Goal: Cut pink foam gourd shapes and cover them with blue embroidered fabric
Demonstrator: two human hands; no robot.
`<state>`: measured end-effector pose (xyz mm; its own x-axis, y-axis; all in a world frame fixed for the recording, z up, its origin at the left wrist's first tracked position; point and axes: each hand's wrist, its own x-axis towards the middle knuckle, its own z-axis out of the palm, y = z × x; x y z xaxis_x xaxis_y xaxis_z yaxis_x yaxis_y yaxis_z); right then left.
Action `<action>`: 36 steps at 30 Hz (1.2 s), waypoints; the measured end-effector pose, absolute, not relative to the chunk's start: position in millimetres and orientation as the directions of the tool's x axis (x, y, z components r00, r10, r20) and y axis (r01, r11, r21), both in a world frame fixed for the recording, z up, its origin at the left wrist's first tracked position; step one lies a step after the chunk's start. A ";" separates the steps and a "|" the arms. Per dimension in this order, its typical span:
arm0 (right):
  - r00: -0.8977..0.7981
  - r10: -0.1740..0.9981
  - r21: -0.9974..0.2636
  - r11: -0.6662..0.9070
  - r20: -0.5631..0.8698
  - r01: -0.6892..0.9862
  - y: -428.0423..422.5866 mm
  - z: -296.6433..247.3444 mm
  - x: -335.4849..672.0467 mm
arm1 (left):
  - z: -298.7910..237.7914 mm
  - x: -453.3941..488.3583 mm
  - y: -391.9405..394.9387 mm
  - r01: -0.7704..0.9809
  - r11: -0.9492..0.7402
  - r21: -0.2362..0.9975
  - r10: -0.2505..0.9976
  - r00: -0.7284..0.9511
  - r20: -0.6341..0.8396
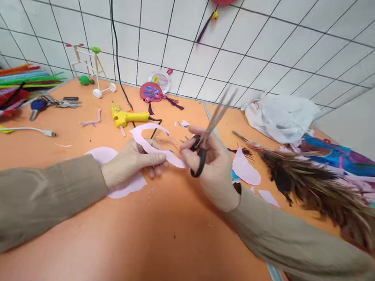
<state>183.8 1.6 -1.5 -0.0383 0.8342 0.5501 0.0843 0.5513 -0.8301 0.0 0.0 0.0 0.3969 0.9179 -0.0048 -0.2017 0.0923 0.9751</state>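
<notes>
Between thumb and fingers, my left hand [139, 159] pinches a curved strip of pale pink paper [150, 144] that is cut like an open ring. The strip's right end reaches the fingertips of my right hand [214, 172]. A pair of scissors [216, 116] with black handles sits in that right hand, blades pointing up and slightly parted, blurred by motion. Whether the right fingers also pinch the strip, I cannot tell. Under my left wrist lies a larger pink paper piece [128, 188] with a scalloped edge. Another pink paper piece [246, 167] lies right of my right hand.
A yellow glue gun [128, 116] with a black cord lies behind my left hand. Keys [56, 102], a white cable [18, 129] and colourful pipe cleaners [18, 79] are at left. At right are brown feathers [320, 187] and a white plastic bag [279, 116]. A tiled wall [155, 24] stands behind.
</notes>
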 end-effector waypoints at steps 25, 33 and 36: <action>-0.596 0.672 -0.559 0.724 0.440 0.404 18.5 -17.2 202.0 | 55.7 -18.1 21.9 -0.499 -0.180 0.848 0.964 0.082 0.253; -0.407 0.880 -0.866 0.387 0.245 0.316 16.8 -17.4 194.8 | 50.2 -9.8 5.3 -0.286 -0.137 0.948 0.981 0.097 0.171; -0.464 0.856 -0.920 0.346 0.229 0.183 14.8 -15.5 194.0 | 40.0 -3.1 0.5 -0.245 -0.052 0.968 0.992 0.097 0.078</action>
<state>194.0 14.8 -15.5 -0.4643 0.8556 0.2291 0.1831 0.3458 -0.9203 -3.1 0.5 40.0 0.0971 0.9922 0.0777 -0.2453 -0.0518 0.9681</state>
